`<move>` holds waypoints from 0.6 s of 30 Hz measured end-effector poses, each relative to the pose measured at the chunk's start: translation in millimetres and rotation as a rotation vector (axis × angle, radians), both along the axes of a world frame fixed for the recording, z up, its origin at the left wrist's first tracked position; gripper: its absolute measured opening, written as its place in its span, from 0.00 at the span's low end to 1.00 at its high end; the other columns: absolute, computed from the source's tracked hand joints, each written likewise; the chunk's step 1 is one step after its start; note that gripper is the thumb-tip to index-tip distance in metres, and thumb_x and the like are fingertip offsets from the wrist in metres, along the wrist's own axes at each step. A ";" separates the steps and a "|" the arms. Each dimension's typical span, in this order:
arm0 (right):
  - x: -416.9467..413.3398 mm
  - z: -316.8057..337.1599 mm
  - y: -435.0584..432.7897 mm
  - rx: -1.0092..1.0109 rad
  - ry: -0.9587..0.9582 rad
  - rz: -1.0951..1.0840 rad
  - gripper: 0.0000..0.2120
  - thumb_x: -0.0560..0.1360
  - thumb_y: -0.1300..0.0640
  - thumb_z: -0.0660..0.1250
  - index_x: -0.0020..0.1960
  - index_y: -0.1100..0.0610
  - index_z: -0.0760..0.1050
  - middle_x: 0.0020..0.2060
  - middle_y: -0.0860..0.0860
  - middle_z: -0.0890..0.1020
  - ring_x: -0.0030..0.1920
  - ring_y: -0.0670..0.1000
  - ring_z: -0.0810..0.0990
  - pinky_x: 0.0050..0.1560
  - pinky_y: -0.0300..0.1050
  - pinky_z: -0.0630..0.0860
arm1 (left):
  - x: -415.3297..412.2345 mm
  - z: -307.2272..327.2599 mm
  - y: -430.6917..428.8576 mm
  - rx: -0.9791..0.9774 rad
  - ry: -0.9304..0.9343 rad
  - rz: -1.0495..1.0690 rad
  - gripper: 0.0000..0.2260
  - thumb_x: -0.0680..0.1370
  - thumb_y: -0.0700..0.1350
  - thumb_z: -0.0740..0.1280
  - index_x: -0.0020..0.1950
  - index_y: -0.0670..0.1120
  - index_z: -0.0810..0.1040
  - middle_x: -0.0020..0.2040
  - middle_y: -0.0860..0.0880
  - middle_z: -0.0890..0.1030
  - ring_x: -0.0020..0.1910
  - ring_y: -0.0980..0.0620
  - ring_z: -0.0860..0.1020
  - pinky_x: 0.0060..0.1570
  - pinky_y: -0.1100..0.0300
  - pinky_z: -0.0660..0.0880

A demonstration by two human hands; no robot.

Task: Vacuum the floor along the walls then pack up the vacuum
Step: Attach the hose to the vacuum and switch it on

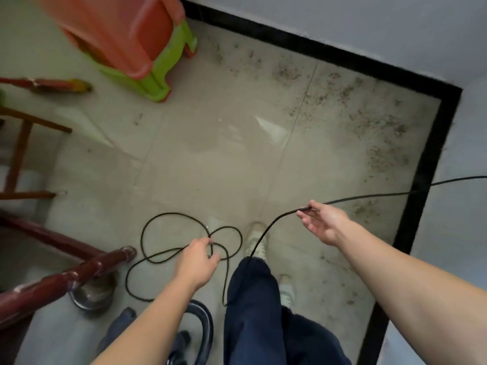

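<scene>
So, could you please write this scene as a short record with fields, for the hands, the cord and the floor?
left hand: grips the cord where its loops cross
right hand: pinches the cord, other fingers spread
cord: black, looped low at left, runs off right
dirt: specks on the floor along the black baseboard
stools: orange stacked on green, far left
vacuum hose: bottom edge of the view

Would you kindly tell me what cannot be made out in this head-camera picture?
1. Power cord: head view, far end cut off by the right edge; the right hand pinches it.
2. Vacuum hose: the vacuum's body is hidden by the left forearm and the bottom edge.
3. Left hand: its back hides whether the fingers grip the cord loops.
4. Orange stool: motion-blurred, cut by the top edge.
</scene>
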State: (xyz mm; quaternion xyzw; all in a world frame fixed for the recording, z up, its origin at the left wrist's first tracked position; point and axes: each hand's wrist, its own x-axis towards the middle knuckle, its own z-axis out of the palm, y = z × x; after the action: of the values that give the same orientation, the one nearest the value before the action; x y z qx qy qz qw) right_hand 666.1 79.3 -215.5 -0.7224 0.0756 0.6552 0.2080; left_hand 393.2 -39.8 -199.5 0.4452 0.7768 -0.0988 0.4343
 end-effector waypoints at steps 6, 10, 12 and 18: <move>5.0 10.6 -52.8 -0.043 -0.007 0.221 0.10 0.83 0.58 0.58 0.62 0.61 0.71 0.61 0.59 0.78 0.61 0.59 0.80 0.24 0.37 0.78 | 16.2 12.7 -89.6 -0.049 -0.015 0.105 0.18 0.77 0.49 0.65 0.66 0.48 0.73 0.62 0.46 0.77 0.60 0.46 0.75 0.60 0.52 0.73; -1.0 22.8 -94.1 -0.074 -0.040 0.357 0.09 0.82 0.57 0.61 0.61 0.59 0.71 0.59 0.60 0.81 0.45 0.55 0.83 0.24 0.38 0.78 | 19.7 27.5 -141.7 -0.051 -0.046 0.172 0.18 0.77 0.49 0.66 0.66 0.47 0.74 0.60 0.46 0.77 0.59 0.47 0.75 0.59 0.52 0.73; -8.6 27.9 -117.0 -0.080 -0.059 0.417 0.12 0.82 0.58 0.61 0.64 0.60 0.72 0.51 0.59 0.83 0.40 0.53 0.82 0.25 0.37 0.78 | 14.9 36.6 -163.8 -0.041 -0.043 0.210 0.17 0.77 0.49 0.66 0.65 0.47 0.74 0.58 0.46 0.78 0.58 0.47 0.76 0.58 0.54 0.73; -57.4 51.3 -192.7 -0.055 -0.082 0.646 0.16 0.84 0.60 0.52 0.66 0.59 0.73 0.49 0.57 0.83 0.42 0.52 0.83 0.42 0.43 0.78 | -25.5 75.5 -228.7 0.044 0.023 0.296 0.13 0.77 0.49 0.65 0.61 0.50 0.76 0.59 0.47 0.78 0.58 0.46 0.76 0.57 0.53 0.73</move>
State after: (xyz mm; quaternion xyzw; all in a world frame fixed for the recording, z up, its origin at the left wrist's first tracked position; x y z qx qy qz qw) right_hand 608.7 -113.4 -164.1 -0.7403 -0.1481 0.6552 -0.0272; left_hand 367.7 -268.5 -124.0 0.3342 0.8407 -0.0216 0.4254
